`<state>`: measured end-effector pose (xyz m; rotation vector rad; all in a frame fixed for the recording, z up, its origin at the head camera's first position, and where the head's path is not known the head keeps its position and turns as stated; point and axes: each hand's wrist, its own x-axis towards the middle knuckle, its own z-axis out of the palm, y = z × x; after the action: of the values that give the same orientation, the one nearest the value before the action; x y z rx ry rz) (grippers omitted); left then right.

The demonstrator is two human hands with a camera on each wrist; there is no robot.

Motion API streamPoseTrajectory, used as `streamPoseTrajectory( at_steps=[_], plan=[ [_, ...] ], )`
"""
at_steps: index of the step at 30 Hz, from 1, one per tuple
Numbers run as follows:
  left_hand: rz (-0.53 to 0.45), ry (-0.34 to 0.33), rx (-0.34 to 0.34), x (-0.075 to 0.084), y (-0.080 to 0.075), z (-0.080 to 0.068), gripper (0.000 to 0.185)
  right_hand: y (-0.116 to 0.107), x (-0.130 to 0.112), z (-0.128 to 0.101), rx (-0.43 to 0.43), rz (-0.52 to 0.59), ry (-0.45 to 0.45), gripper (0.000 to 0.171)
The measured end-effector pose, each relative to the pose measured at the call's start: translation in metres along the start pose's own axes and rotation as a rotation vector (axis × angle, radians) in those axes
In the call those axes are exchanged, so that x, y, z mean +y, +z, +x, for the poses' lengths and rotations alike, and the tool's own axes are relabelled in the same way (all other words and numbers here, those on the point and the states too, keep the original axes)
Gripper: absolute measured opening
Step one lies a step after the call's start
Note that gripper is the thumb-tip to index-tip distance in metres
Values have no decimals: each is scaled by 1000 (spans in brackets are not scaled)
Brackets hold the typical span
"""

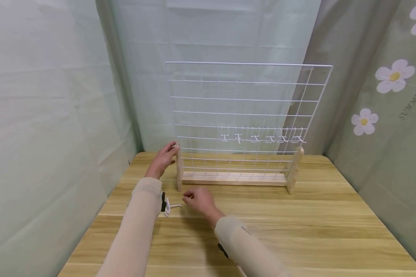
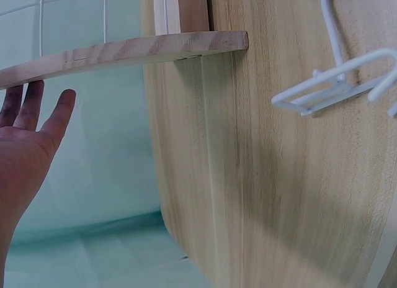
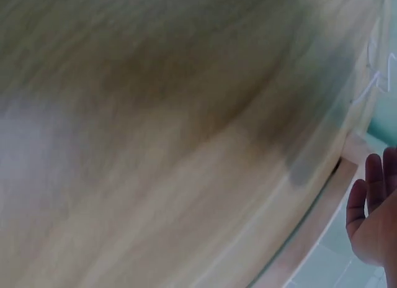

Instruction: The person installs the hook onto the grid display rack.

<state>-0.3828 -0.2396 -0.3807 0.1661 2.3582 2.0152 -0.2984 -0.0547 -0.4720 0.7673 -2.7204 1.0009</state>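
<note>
A white wire grid rack (image 1: 249, 100) stands on a wooden base (image 1: 234, 179) between two wooden side posts. At its left post (image 1: 179, 169), my left hand (image 1: 163, 158) touches the wood near the top; in the left wrist view the visible fingers (image 2: 57, 117) are fairly straight against the post's outer face. My right hand (image 1: 202, 201) is over the table in front of the rack, its fingers loosely bent and holding nothing. Just left of it, a white wire hook (image 2: 347, 89) lies on the table, partly hidden behind the left wrist in the head view.
Several white hooks (image 1: 254, 138) hang in a row on the right half of the grid. The wooden table (image 1: 319, 227) extends to the right and front. Pale cloth curtains (image 1: 55, 115) enclose the left, back and right sides.
</note>
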Motion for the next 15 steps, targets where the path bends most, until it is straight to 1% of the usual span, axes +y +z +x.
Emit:
streamPoseTrajectory(
  at_steps=[1, 5, 7, 8, 10, 15],
  plan=[
    [-10, -8, 0, 3, 1, -2, 57, 3, 0, 0, -7, -18, -23, 10],
    [-14, -19, 5, 3, 0, -2, 56, 11, -1, 1, -29, -109, -83, 9],
    [-9, -23, 8, 3, 0, -3, 55, 13, -2, 1, -46, -133, -86, 10],
    [-3, -18, 15, -1, -1, 0, 55, 14, -3, 1, -52, -143, -89, 10],
    [3, -18, 20, -1, -1, 0, 55, 15, -5, 1, -64, -151, -89, 11],
    [-13, -10, 17, -2, -1, 1, 56, 21, -3, 1, -63, -202, -92, 11]
  ],
)
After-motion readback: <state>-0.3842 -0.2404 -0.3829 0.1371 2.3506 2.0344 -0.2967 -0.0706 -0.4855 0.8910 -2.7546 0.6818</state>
